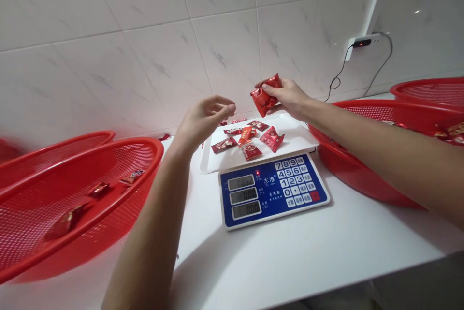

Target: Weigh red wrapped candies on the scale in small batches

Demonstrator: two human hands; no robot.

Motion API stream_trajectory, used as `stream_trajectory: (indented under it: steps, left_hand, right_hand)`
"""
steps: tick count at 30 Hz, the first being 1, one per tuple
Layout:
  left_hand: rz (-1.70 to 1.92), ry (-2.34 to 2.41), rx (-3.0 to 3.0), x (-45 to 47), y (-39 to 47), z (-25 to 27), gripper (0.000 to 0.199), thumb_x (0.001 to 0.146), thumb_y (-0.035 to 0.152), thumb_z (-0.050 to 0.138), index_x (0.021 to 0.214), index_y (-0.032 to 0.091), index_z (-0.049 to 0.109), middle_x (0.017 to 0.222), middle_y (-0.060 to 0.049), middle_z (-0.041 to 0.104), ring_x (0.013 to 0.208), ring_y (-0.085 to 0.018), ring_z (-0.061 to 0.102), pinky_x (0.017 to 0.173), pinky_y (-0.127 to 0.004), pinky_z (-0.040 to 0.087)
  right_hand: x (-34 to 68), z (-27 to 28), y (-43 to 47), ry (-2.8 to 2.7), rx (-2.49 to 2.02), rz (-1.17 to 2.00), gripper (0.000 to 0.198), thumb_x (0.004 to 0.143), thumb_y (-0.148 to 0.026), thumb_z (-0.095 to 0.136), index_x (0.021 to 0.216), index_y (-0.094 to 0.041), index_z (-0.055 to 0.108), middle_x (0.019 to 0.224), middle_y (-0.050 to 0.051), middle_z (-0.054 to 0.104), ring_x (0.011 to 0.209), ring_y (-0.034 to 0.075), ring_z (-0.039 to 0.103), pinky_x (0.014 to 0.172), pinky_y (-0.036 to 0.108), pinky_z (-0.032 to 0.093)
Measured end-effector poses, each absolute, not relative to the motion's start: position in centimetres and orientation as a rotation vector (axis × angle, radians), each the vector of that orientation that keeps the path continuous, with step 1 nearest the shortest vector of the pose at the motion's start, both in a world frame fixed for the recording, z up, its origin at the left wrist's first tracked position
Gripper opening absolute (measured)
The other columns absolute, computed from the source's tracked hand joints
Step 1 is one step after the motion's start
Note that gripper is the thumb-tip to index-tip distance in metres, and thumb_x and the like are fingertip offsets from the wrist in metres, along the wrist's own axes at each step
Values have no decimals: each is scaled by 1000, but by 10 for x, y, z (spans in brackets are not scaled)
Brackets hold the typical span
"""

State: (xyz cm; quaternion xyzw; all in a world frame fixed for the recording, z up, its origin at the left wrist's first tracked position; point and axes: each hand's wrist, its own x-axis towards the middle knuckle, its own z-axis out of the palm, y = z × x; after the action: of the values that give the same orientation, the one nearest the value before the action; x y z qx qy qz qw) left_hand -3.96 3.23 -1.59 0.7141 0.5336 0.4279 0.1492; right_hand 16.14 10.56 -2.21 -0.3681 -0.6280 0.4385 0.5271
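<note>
My right hand (286,95) is closed around a shiny red snack packet (266,99), held up above the back right of a white tray (300,138). To its left, my left hand (208,116) hovers over the tray's left side, its fingers loosely curled and thumb apart, with nothing visible in it. Several small red wrapped snacks lie loose on the tray, among them a dark red packet (224,145), an orange-red one (247,134) and a pinkish-red one (271,139). The tray sits on a blue and white digital scale (270,189) with lit digits, partly blurred.
Red mesh baskets stand on both sides: a left basket (159,148) with a few packets inside, and a right basket (348,186) with more packets, partly behind my forearm. A power strip (362,43) with cables is on the tiled wall. Everything rests on a white table (275,261).
</note>
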Motion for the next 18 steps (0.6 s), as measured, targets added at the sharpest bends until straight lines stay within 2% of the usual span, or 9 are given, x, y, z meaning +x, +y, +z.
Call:
stream_trajectory:
  steps: [4, 7, 11, 15, 18]
  left_hand:
    - [1299, 1364, 1961, -23, 37, -27, 37, 85, 38, 70, 115, 18, 64, 112, -11, 73, 95, -21, 70, 77, -30, 56]
    - [1369, 1206, 1937, -13, 40, -34, 35, 84, 34, 70, 114, 16, 63, 118, -12, 70, 95, -20, 70, 77, -30, 57]
    - [1458, 1146, 1920, -13, 42, -34, 31, 80, 29, 73, 108, 16, 67, 105, -9, 74, 87, -19, 71, 73, -28, 57]
    - [1529, 1152, 1937, -20, 42, -31, 25, 76, 23, 75, 99, 17, 69, 92, -5, 76, 85, -19, 71, 76, -30, 57]
    - [1570, 1169, 1950, -21, 41, -30, 21, 74, 19, 74, 94, 18, 69, 89, -4, 77, 84, -19, 71, 77, -31, 58]
  right_hand:
    - [148, -21, 92, -1599, -693, 1170, 19, 102, -31, 48, 106, -19, 61, 103, 5, 69, 77, 12, 66, 63, 26, 59]
    - [144, -23, 86, -1691, -593, 1265, 24, 102, -38, 45, 114, -22, 59, 105, 4, 70, 73, 11, 67, 59, 24, 58]
    - [147, -26, 88, -1777, -573, 1284, 32, 101, -47, 45, 116, -24, 59, 102, 4, 71, 74, 14, 69, 54, 23, 56]
    - [150, -28, 90, -1863, -650, 1215, 46, 94, -62, 48, 106, -20, 64, 90, 7, 71, 74, 16, 69, 52, 23, 54]
    - [151, -29, 90, -1907, -649, 1187, 51, 90, -67, 49, 101, -19, 65, 92, 8, 72, 74, 17, 68, 49, 22, 53]
